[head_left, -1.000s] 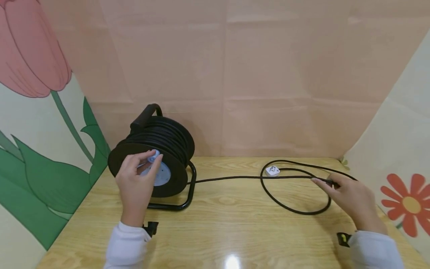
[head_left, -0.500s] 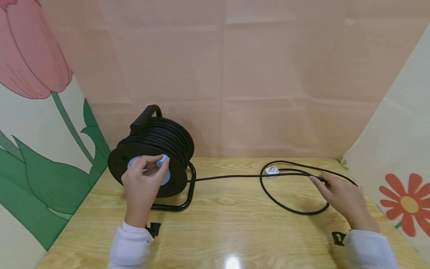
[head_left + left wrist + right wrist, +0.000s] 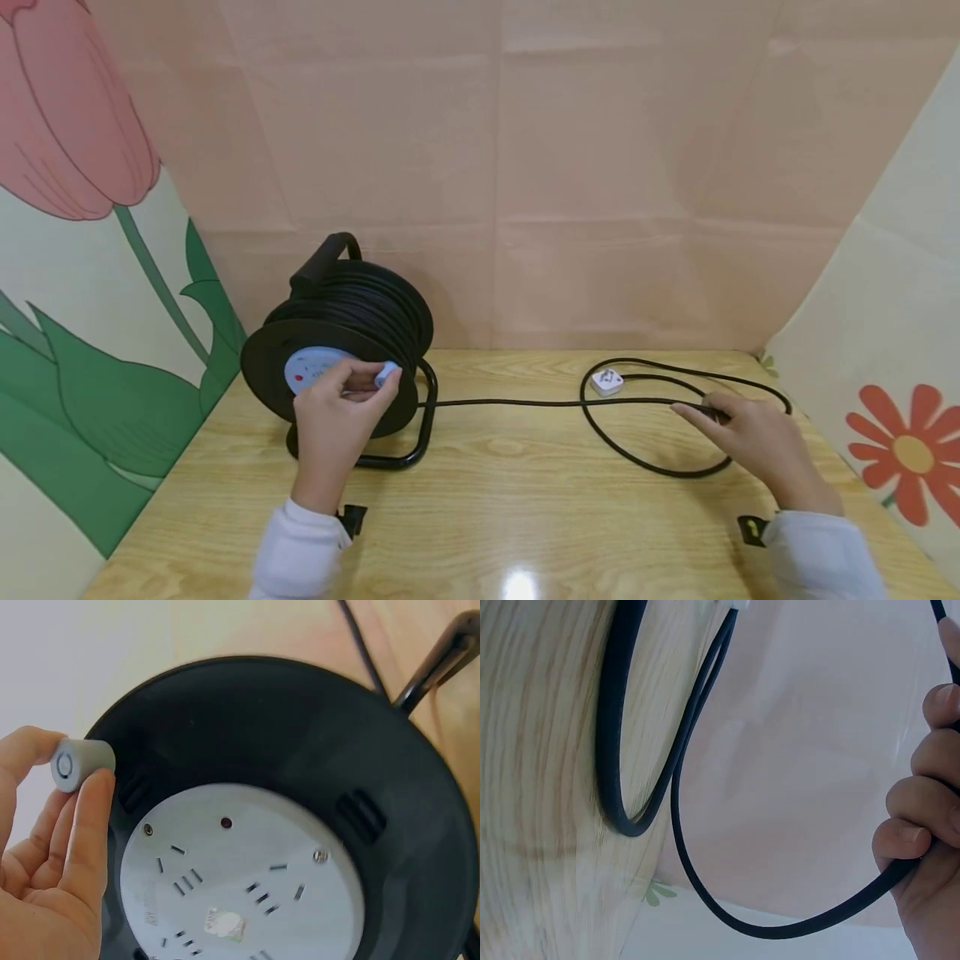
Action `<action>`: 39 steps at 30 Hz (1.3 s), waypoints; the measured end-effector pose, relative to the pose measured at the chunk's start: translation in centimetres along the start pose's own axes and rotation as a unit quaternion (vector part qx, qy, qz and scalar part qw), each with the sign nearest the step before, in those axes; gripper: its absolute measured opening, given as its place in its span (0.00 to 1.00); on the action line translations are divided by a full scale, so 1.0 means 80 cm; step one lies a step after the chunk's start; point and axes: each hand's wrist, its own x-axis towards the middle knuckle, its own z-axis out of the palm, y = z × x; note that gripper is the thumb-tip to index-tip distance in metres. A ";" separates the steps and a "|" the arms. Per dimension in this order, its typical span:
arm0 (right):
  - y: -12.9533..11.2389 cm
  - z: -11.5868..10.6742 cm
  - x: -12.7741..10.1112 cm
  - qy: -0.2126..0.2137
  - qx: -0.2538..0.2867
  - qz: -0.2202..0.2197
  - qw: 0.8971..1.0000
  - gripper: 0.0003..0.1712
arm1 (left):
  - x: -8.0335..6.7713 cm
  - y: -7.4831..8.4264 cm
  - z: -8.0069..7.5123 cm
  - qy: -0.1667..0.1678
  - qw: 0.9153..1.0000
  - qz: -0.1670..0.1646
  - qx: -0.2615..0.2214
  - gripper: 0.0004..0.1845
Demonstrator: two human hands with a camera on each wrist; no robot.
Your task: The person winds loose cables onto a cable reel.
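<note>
On the left of the table stands a black cable reel (image 3: 345,292), with black cable wound round its drum. My left hand (image 3: 337,425) pinches the pale blue knob (image 3: 386,374) on the reel's front disc between thumb and fingers. The left wrist view shows this knob (image 3: 84,763) near the disc's rim, beside the round socket plate (image 3: 240,892). Out to the right, my right hand (image 3: 768,446) grips the black cable (image 3: 510,402) that runs from the reel. In the right wrist view, fingers curl round the cable (image 3: 772,931), which hangs in a loop below them.
A white plug (image 3: 607,382) at the cable's end lies on the wooden table (image 3: 525,500), near a loose cable loop (image 3: 667,471). The reel's tubular frame (image 3: 426,425) rests on the tabletop. A pinkish backdrop (image 3: 600,183) rises behind, with flower-printed panels at both sides.
My left hand has swung the knob right and downward in the head view, uncovering more of the socket plate. The right hand has shifted slightly left, toward the reel, with the cable still gripped.
</note>
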 end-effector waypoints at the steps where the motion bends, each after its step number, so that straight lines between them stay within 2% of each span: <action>1: -0.001 0.001 0.001 0.000 0.002 -0.004 1.000 0.21 | -0.002 -0.001 0.001 -0.008 1.000 -0.008 0.004 0.11; 6: -0.008 0.005 0.002 -0.007 0.015 -0.005 1.000 0.23 | -0.008 -0.004 0.006 -0.047 0.998 -0.043 0.024 0.11; 14: -0.016 0.007 0.004 -0.020 0.017 -0.008 1.000 0.25 | -0.010 -0.005 0.008 -0.078 0.993 -0.064 0.056 0.13; 20: -0.019 0.005 0.004 -0.039 0.018 -0.015 0.999 0.21 | -0.012 -0.005 0.008 -0.089 0.991 -0.078 0.062 0.13; 26: -0.026 0.000 0.006 -0.082 0.029 0.002 0.996 0.15 | -0.015 -0.011 0.012 -0.111 0.987 -0.097 0.055 0.12; 39: -0.035 0.011 0.005 -0.070 0.052 -0.024 0.996 0.14 | -0.026 -0.028 0.017 -0.150 0.980 -0.113 0.071 0.11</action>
